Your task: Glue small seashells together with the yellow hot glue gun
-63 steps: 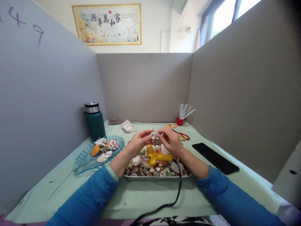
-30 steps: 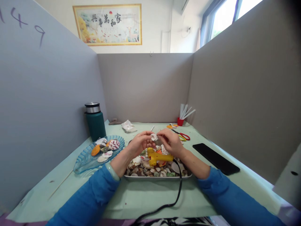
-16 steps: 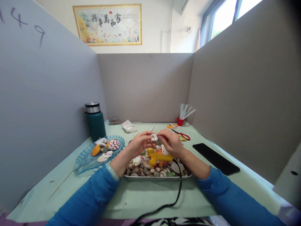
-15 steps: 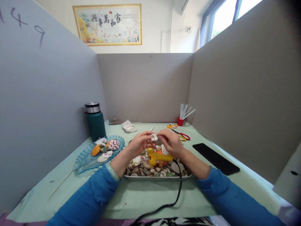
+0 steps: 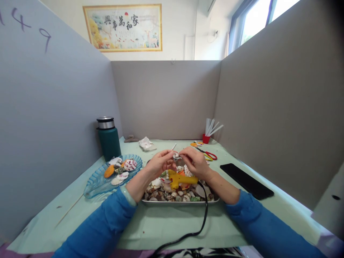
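A small whitish shell piece (image 5: 176, 156) is held between the fingertips of both hands, above the far part of a tray. My left hand (image 5: 162, 163) pinches it from the left, and my right hand (image 5: 195, 162) grips its right side. The fingers cover much of the piece. Below them a metal tray (image 5: 180, 203) is filled with many small shells (image 5: 172, 196). A yellow glue gun (image 5: 182, 179) lies on the shells, its black cord (image 5: 202, 222) trailing over the tray's front edge toward me.
At left, a blue scalloped plate (image 5: 94, 184) carries several shells, with a green bottle (image 5: 109, 143) behind and a thin stick (image 5: 69, 210) in front. At right lie a black phone (image 5: 246, 181) and scissors (image 5: 211, 155). A red cup (image 5: 206, 139) of glue sticks, crumpled paper (image 5: 147, 144) and grey partitions stand farther back.
The shell piece has tilted between my fingertips and shows less of its white face. My left fingers have shifted slightly around it; the rest looks the same.
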`<control>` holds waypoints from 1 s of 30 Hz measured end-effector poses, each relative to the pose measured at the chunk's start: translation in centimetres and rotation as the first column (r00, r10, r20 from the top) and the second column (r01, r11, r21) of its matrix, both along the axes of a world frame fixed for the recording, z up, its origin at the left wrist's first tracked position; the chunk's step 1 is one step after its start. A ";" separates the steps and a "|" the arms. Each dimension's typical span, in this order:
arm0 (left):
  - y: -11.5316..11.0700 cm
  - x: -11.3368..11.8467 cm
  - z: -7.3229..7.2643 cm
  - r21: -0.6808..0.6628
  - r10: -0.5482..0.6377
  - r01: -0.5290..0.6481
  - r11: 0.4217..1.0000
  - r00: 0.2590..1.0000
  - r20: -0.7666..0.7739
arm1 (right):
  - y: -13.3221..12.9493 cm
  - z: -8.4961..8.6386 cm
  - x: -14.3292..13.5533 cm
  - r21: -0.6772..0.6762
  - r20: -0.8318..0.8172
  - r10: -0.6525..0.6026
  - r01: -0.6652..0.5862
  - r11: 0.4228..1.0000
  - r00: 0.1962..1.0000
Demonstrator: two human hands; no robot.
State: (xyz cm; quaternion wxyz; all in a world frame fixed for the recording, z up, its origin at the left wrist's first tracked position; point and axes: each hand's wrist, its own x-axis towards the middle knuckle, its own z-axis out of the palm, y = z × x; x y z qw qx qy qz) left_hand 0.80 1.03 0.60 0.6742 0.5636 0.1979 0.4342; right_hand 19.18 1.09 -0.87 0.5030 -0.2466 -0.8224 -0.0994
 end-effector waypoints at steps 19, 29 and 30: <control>0.4 -0.1 -0.1 -0.023 0.102 -0.101 0.995 0.994 0.027 | 0.0 0.0 0.0 0.008 0.022 0.001 -0.001 1.000 1.000; 0.5 -0.2 -0.2 -0.017 0.098 -0.098 0.995 0.995 0.032 | 0.1 -0.2 0.1 0.001 0.035 -0.012 0.012 1.000 0.999; 0.4 -0.1 -0.1 -0.020 0.102 -0.102 0.995 0.994 0.032 | 0.1 -0.1 0.1 0.002 0.031 -0.009 0.009 1.000 0.999</control>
